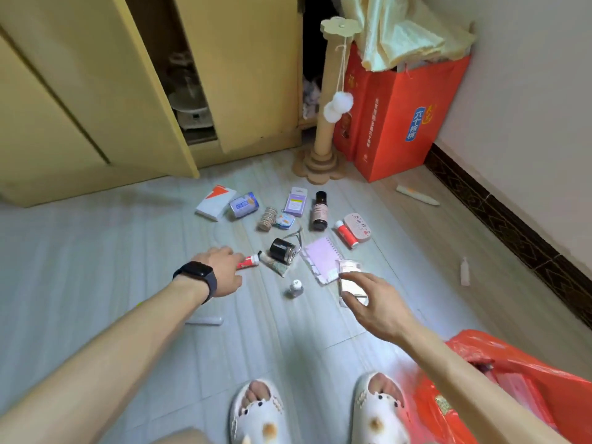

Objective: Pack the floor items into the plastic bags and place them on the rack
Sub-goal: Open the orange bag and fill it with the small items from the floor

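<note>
I am watching the left hand [224, 270], a black smartwatch [196, 274] on its wrist, reaching down to the pale grey plank floor [96, 251]. Its fingers are curling round the end of a red-and-white squeeze tube [249, 261], which is lying just beside a black metal cylinder [282, 251]. The right hand [374, 302] is hovering over a small glossy white packet [349, 273] at the near corner of a pink spiral-bound notebook [320, 256]. Its thumb and forefinger are spreading wide on either side of the packet, and I cannot tell whether they are actually gripping it.

The rest of the floor items are lying scattered beyond the hands: a small clear bottle with a white cap [295, 288] between the two hands, a dark brown glass bottle [320, 211], a purple card pack [296, 201], a blue-and-white can [244, 204] touching a white box with an orange corner [215, 201], and a pink oval case [358, 227]. The red plastic bag [512, 373] is sitting open on the floor at the lower right, just beside the right white slipper [378, 408].
</note>
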